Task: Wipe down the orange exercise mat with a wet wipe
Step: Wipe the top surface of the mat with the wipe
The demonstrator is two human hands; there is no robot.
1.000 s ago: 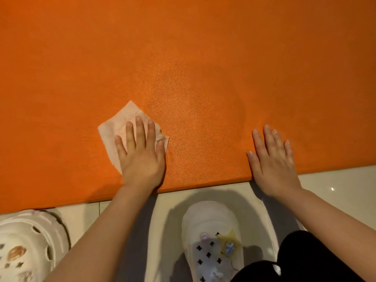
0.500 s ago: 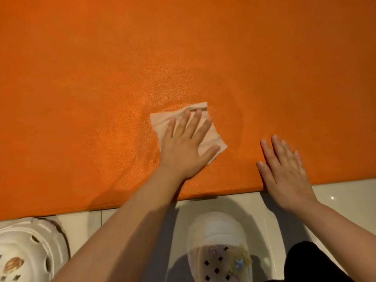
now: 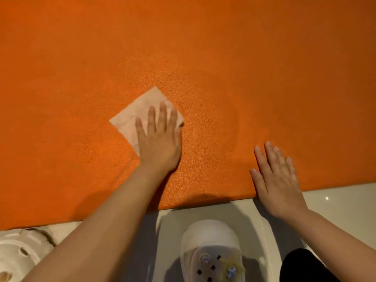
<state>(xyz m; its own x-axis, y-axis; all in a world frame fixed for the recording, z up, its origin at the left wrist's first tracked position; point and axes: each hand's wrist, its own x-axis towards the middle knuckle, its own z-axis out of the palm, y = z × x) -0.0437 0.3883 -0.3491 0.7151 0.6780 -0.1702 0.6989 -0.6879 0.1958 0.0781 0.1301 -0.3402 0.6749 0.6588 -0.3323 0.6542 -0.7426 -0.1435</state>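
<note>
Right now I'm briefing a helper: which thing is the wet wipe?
Start at the big orange exercise mat. Near its front edge, the left hand presses flat on the wet wipe, a pale square. The right hand has nothing under it.

The left hand (image 3: 157,139) presses flat, fingers straight, on a pale wet wipe (image 3: 138,117) spread on the orange mat (image 3: 203,58). At four o'clock of it, well apart, the right hand (image 3: 276,180) lies flat across the mat's near edge. Two white clogs stand on the floor (image 3: 345,200), at six (image 3: 211,247) and eight o'clock (image 3: 20,251).
</note>
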